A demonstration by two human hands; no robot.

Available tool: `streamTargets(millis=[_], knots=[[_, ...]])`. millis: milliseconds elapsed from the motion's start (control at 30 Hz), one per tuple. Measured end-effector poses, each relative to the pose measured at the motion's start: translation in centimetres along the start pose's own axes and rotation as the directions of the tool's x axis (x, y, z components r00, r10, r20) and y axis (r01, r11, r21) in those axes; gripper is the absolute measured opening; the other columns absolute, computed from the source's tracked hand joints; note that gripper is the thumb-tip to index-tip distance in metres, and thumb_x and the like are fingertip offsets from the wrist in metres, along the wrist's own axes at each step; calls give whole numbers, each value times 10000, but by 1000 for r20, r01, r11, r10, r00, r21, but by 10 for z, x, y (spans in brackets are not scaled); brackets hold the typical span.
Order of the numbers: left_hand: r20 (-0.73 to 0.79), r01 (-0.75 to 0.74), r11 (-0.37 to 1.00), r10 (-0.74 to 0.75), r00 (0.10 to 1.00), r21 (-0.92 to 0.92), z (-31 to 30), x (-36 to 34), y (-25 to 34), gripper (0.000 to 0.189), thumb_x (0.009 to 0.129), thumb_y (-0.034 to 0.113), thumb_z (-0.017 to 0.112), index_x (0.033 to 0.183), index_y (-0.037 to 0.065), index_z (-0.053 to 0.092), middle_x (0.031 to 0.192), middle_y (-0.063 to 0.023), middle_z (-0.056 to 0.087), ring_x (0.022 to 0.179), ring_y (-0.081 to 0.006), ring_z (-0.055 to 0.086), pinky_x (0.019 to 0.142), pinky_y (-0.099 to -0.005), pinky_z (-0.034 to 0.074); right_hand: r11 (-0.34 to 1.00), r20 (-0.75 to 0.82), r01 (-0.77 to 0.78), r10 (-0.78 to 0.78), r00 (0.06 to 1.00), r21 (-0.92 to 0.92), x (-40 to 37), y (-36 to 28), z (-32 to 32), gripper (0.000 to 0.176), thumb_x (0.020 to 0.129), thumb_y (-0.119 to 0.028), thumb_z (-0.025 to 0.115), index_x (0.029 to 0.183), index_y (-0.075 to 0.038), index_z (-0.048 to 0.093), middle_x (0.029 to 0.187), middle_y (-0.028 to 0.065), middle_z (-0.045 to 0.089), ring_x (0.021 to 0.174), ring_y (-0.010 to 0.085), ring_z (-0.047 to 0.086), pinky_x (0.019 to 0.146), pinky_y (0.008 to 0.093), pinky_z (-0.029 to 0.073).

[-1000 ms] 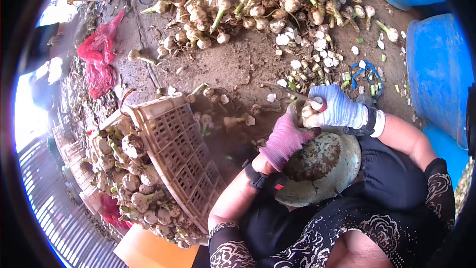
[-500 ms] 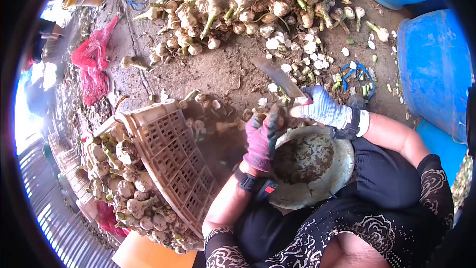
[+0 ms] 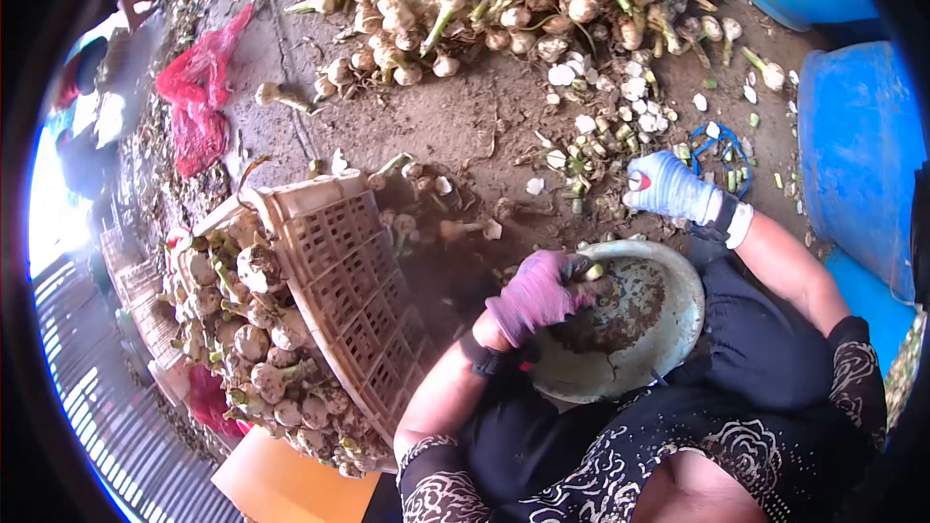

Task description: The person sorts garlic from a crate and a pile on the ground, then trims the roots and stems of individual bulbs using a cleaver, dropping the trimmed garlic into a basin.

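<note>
In a pink glove, my left hand [image 3: 535, 298] is closed around a garlic bulb, its pale cut stem end [image 3: 592, 273] poking out over the left rim of a worn, dirt-stained basin [image 3: 682, 334] in my lap. My right hand [image 3: 673, 186], in a white-and-blue glove, is curled into a fist above and right of the basin. A bit of red shows at its fingers; the knife blade seen in the earlier frame cannot be made out now. Cut stem pieces [image 3: 584, 160] and white garlic scraps [image 3: 647, 116] litter the ground near this hand.
A large heap of garlic [image 3: 465, 10] lies ahead. At left, a tilted plastic crate [image 3: 339, 281] is full of garlic bulbs [image 3: 254, 344]. Blue barrels [image 3: 857, 155] stand at right. A red mesh bag [image 3: 201, 102] and blue cord [image 3: 722, 140] lie on the dirt floor.
My hands have moved apart. The left came down over the basin with the bulb; the right shifted right, and the knife blade dropped out of sight. The view moved slightly.
</note>
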State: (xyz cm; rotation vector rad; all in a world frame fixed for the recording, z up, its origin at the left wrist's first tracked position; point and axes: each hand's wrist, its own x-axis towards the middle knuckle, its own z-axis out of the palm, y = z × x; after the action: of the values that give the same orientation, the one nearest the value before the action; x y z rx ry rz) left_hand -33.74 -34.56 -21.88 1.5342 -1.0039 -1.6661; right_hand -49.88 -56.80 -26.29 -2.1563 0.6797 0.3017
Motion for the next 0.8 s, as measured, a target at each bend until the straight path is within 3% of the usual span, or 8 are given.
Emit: streamTargets(millis=[67,133,167,233,267,367,667,800], knots=[[-251,83,962,-150,956,-261,-10,-8,-15,161,803,29,675,962,48,666,812,4,629,712,-63,558,631,-220,458,997,48,-78,78,996,-11,-1,7,-5,312,661,-318,703,681,-40,562,623,149,572,601,296,586,581,396,463],[-644,-8,972,-150,750,-236,-47,-11,-61,218,814,-24,600,1013,53,641,815,-11,617,747,-105,612,653,-269,512,989,50,-146,144,988,21,-5,5,-12,324,661,-324,702,703,-28,578,630,149,573,601,284,579,591,387,464],[-791,179,965,43,610,190,-76,-14,-93,247,787,18,641,1030,63,629,833,-48,645,805,-187,657,690,-321,537,990,31,-143,142,989,10,-6,6,-12,338,658,-328,704,702,-20,572,628,151,570,600,285,577,590,388,463],[-832,699,616,-124,541,364,-110,-24,-65,307,767,157,671,1065,120,613,1016,-145,645,886,-318,644,760,-415,531,990,5,-139,139,990,32,-6,7,-12,366,649,-337,709,708,-6,565,626,163,562,603,293,576,589,393,460],[-841,708,609,-120,528,357,-117,-23,-83,307,767,157,671,1065,120,613,1016,-145,645,886,-318,644,760,-415,531,993,4,-118,118,993,-9,-5,4,-12,354,649,-335,708,702,-16,564,616,163,551,596,303,568,585,397,454],[-735,731,81,55,676,678,-135,-24,-142,244,814,174,563,1049,140,615,1082,-133,604,985,-293,606,769,-413,518,998,-41,-59,60,997,16,-6,5,-6,335,651,-307,716,671,-24,538,592,152,521,563,296,531,561,399,433],[-676,681,1,124,726,732,-141,-29,-151,150,761,171,593,895,110,623,993,-152,596,875,-274,634,639,-406,518,939,-39,-128,148,988,318,-16,14,-6,208,664,-149,721,699,-30,553,593,20,506,575,101,441,545,318,413],[-765,710,340,46,642,617,-127,-45,-98,310,739,149,626,1043,89,604,978,-186,601,842,-317,618,650,-404,528,951,-26,-167,180,983,260,-22,6,-14,216,662,-148,717,701,-19,548,600,33,517,576,116,457,545,323,413]])
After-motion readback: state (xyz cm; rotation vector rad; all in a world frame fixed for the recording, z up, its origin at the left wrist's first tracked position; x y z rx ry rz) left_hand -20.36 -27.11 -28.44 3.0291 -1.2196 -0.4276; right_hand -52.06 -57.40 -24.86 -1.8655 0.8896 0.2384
